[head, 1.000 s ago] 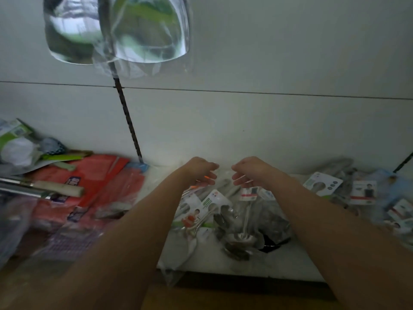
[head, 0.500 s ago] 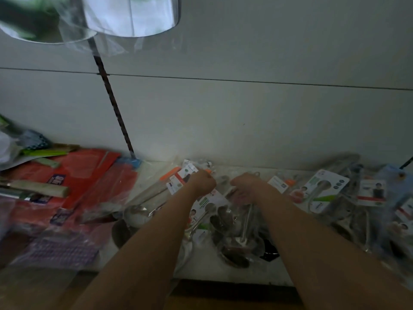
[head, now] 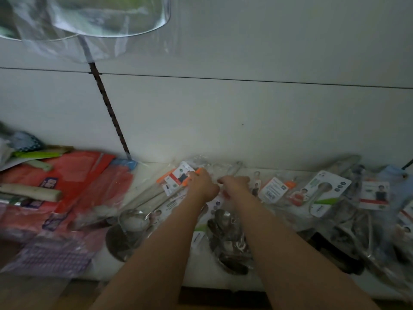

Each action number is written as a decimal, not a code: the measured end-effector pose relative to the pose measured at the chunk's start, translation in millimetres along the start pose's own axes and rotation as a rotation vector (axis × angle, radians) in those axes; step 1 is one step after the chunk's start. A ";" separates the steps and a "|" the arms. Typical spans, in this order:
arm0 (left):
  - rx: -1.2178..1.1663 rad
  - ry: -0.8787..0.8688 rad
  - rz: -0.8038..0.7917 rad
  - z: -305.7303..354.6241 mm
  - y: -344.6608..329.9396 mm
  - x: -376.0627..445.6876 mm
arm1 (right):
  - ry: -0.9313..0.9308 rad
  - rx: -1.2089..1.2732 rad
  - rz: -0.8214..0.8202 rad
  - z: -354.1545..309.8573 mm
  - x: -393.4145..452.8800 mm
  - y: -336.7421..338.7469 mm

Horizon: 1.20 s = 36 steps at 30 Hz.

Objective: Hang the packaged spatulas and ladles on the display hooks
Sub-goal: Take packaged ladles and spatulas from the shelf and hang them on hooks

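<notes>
Both hands reach to the shelf's (head: 143, 175) back edge: left hand (head: 202, 186) grips a ladle pack (head: 176, 179), right hand's (head: 235, 185) hold cannot be told. Many packs (head: 321, 193) lie unhung along the shelf; most work remains.

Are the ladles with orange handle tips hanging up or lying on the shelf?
Lying down: the ladles rest flat on the white shelf, bowls toward the camera, left hand at their handle ends.
</notes>
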<state>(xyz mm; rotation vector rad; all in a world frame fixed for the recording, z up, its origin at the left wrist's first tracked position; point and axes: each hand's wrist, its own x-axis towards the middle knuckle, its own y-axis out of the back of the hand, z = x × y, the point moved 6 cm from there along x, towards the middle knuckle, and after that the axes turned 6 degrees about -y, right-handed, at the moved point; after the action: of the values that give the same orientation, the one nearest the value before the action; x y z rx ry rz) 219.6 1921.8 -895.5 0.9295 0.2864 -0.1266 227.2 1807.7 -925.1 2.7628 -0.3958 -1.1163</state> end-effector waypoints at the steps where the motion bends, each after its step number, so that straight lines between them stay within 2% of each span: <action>1: -0.026 -0.015 0.014 -0.6 2.5 0.0 | -0.001 0.027 -0.014 -1.1 -1.0 0.0; 8: -0.264 -0.164 0.089 3.3 21.7 -8.0 | 0.144 0.039 -0.031 -10.5 -0.6 4.3; 14: -0.254 -0.224 0.167 10.4 40.3 -16.5 | 0.219 0.027 -0.053 -21.8 -12.2 -2.6; 21: -0.200 -0.227 0.217 19.8 54.1 -30.3 | 0.265 -0.052 -0.004 -36.2 -22.2 2.1; 25: -0.221 -0.345 0.233 29.6 64.5 -39.1 | 0.269 -0.028 -0.086 -46.2 -50.9 14.1; 29: -0.207 -0.323 0.165 29.6 72.2 -45.0 | 0.348 -0.008 -0.167 -55.3 -79.1 16.6; 36: -0.285 -0.343 0.211 36.6 111.9 -77.3 | 0.413 -0.038 -0.338 -77.9 -134.5 21.7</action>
<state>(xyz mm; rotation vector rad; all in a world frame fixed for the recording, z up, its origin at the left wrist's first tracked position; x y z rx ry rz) 178.4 1957.6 -765.7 0.6357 -0.1110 -0.0478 184.5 1828.3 -775.5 2.9909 0.1441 -0.5619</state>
